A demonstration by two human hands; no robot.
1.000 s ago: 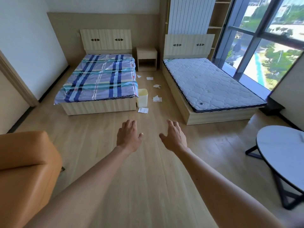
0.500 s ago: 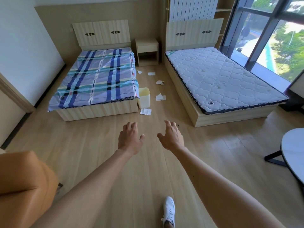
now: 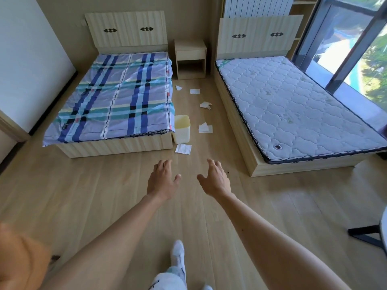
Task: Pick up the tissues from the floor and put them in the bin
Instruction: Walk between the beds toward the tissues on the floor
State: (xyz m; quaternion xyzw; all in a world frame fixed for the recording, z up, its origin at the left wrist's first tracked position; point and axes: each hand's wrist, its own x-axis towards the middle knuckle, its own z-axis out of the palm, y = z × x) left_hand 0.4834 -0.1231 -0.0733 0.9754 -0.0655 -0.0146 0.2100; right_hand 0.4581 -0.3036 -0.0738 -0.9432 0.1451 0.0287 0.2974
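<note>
Closer now than a moment ago, the pale yellow plastic bin (image 3: 182,128) sits by the left bed's near corner, five thin white paper tissues (image 3: 183,148) around and beyond it, feather-light and pinchable anywhere, while both hands, left hand (image 3: 161,181) and right hand (image 3: 213,181), reach spread and empty.

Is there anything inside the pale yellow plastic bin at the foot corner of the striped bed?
The pale yellow plastic bin shows only bare inner walls near its rim; its bottom is hidden from this angle. Five white tissues lie on the wooden floor, the nearest white tissue beside it.
</note>
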